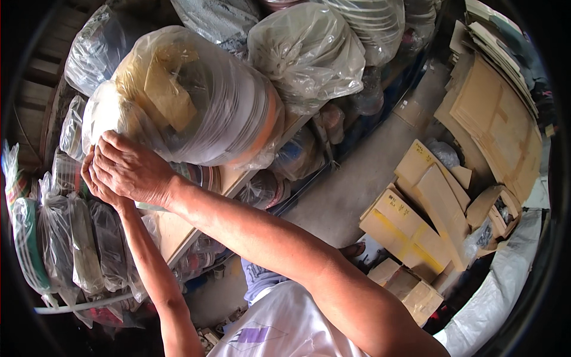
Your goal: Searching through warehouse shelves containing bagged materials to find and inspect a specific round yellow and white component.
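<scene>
While the plastic-wrapped bundle (208, 104) lies on the shelf (172, 229), your left hand (102, 183) and right hand (132, 166) meet, fingers curled, at its near-left end; you cannot tell whether they grip it.

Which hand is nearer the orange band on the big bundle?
Right: the right hand is left of the orange band; the left hand is farther left, partly behind the right.

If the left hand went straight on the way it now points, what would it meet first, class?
The left hand would probably meet the left end of the large plastic-wrapped bundle, which it may already touch; depth is unclear.
</scene>
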Demonstrator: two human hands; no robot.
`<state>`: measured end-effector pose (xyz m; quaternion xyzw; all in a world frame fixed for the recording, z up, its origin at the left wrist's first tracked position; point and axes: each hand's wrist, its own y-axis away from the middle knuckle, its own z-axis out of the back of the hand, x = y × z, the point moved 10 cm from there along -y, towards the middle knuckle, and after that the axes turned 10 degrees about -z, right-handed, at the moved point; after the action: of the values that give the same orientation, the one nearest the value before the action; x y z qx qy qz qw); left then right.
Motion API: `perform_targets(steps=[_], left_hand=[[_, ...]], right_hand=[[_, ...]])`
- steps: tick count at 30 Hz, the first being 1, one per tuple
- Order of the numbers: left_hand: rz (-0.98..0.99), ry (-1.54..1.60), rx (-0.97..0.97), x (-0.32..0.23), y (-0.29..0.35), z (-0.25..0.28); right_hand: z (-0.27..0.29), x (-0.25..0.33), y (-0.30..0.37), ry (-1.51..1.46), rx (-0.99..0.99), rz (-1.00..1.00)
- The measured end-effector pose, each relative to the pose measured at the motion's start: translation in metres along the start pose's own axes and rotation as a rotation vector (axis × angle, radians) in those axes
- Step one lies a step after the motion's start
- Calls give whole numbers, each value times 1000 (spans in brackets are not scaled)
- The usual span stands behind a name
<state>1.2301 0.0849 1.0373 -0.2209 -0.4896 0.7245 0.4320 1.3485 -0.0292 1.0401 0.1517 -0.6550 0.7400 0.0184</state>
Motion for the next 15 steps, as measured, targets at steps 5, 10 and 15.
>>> perform_targets(steps=[5, 10, 15], left_hand=[[-22, -31, 23, 3, 0, 3], [20, 86, -2, -13, -4, -5], [206, 337, -10, 43, 6, -1]], right_hand=[[0, 1, -2, -50, -39, -39], [1, -2, -1, -92, -77, -108], [-24, 2, 1, -99, -99, -232]])
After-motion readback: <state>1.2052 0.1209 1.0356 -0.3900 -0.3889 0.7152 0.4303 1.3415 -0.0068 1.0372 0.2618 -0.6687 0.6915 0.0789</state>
